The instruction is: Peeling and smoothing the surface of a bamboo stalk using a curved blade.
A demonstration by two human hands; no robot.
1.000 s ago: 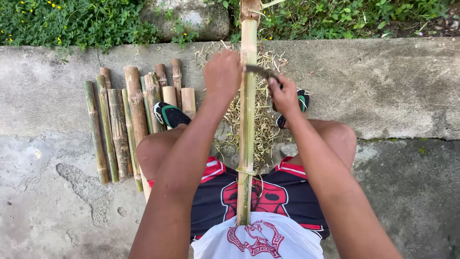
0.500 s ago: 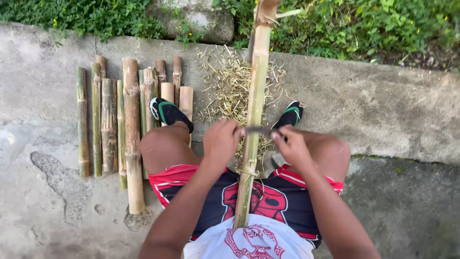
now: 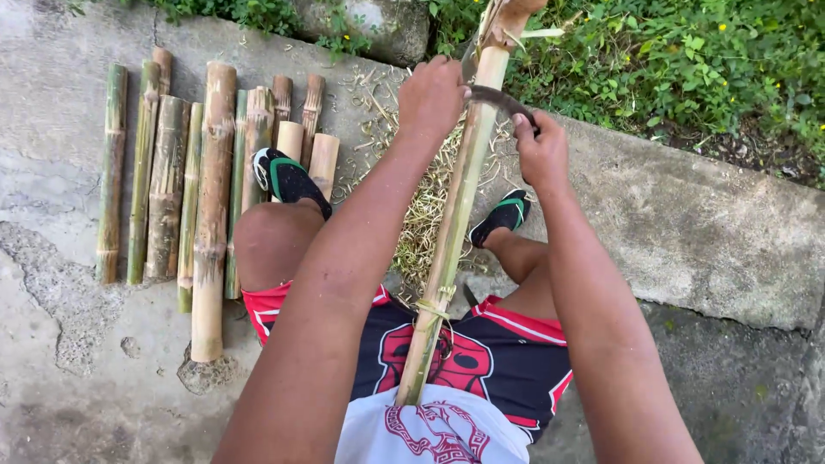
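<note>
A long pale bamboo pole (image 3: 455,215) leans from my lap up toward the grass, between my knees. A curved dark blade (image 3: 501,101) lies across the pole near its far end. My left hand (image 3: 432,96) is closed on the blade's left end, and my right hand (image 3: 540,153) is closed on its right end. Both arms are stretched forward. A thin strip of fibre is tied around the pole near my shorts.
Several cut bamboo pieces (image 3: 202,198) lie side by side on the concrete at the left. A heap of dry shavings (image 3: 421,206) lies between my feet, which wear black and green shoes (image 3: 288,180). A raised concrete ledge (image 3: 687,215) and grass (image 3: 687,69) lie ahead.
Both hands and the blade have slid from low on the pole, near my knees, up to its far end. The view has tilted slightly.
</note>
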